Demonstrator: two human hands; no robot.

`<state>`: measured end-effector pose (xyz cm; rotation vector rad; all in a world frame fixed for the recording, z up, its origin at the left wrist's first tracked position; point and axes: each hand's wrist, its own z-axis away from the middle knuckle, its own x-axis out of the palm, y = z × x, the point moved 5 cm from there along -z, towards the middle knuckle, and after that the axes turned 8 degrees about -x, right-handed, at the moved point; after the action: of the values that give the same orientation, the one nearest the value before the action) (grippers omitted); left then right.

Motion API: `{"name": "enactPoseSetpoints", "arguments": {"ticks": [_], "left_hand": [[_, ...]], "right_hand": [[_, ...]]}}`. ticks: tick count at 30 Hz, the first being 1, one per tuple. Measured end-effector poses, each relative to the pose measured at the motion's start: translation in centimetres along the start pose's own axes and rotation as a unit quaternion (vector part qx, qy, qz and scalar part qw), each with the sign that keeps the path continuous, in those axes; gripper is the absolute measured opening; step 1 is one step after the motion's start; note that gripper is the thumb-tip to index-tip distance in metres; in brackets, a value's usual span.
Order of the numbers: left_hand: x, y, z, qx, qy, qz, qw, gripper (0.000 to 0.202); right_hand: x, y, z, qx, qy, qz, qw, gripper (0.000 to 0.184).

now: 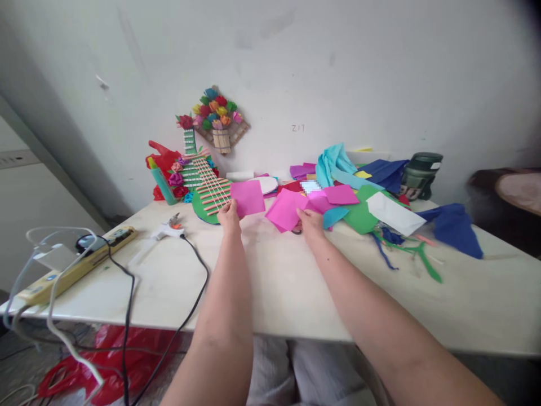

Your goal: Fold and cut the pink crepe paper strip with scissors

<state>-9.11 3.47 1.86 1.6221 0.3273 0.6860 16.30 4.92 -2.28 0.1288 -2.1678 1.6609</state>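
Between the thumb and fingers of my left hand (229,215) is a square of pink paper (248,197), raised above the table. My right hand (311,224) pinches another pink paper piece (286,210), which looks like more than one sheet overlapping. Just behind my left hand stands a guitar-shaped craft (207,189) with a green body, pale sticks and strings. More magenta paper (341,195) lies beyond my right hand, beside green paper (359,211). A dark ring-like part under the right hand is mostly hidden.
A glue gun (168,230) with a black cord lies at left, near a yellow power strip (80,265). A green glue bottle (163,180) stands behind. Coloured paper, a white envelope-like sheet (395,213) and a dark jar (420,175) occupy the right. A flower craft (220,118) hangs on the wall.
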Motion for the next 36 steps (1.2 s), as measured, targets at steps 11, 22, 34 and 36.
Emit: {"name": "enactPoseSetpoints", "arguments": {"ticks": [11,22,34,36], "left_hand": [[-4.4,-1.2,-2.4,0.070,0.217,-0.151,0.962,0.029],[-3.3,2.3,1.2,0.172,0.325,-0.188,0.911,0.044],[4.7,-1.9,2.1,0.048,-0.111,-0.216,0.969,0.017],[5.0,-1.8,2.6,0.075,-0.106,-0.278,0.952,0.019]], "right_hand": [[-0.7,-0.4,0.0,-0.028,0.045,0.039,0.998,0.022],[-0.8,-1.1,0.4,-0.003,0.066,0.005,0.998,0.020],[-0.4,-3.7,0.3,0.048,-0.034,-0.237,0.970,0.023],[-0.1,-3.7,0.5,0.042,-0.044,-0.223,0.973,0.021]]}}
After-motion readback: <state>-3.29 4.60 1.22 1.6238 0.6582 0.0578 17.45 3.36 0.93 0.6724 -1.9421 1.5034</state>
